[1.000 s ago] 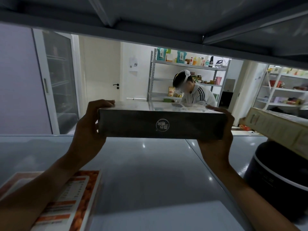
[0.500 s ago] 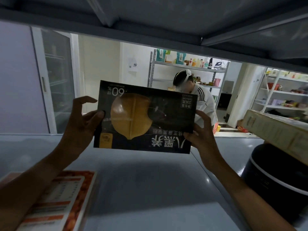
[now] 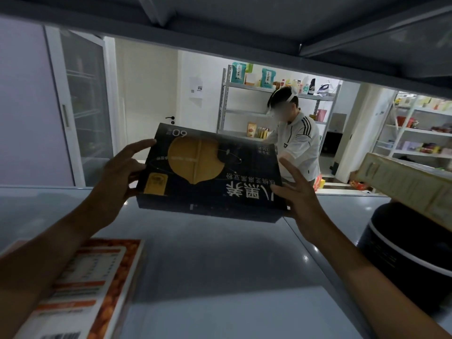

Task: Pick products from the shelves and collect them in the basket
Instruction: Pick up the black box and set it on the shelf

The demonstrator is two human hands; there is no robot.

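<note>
A flat black box (image 3: pixel 210 172) with a large golden shape and white upside-down lettering is held above the grey shelf board (image 3: pixel 220 265), tilted with its printed face toward me. My left hand (image 3: pixel 119 172) grips its left edge, the fingers partly spread. My right hand (image 3: pixel 297 189) holds its lower right corner from beneath, fingers fanned. No basket is in view.
An orange-and-white box (image 3: pixel 83 287) lies flat on the shelf at bottom left. A black round appliance (image 3: pixel 411 250) stands at right with a beige box (image 3: pixel 406 182) leaning above it. The upper shelf's underside (image 3: pixel 244 25) hangs close overhead. A person stands by far shelving (image 3: pixel 244 86).
The black box went from lying level, edge toward me, to tipped up with its printed face showing. It has since come closer and slightly lower, both hands shifting along its edges.
</note>
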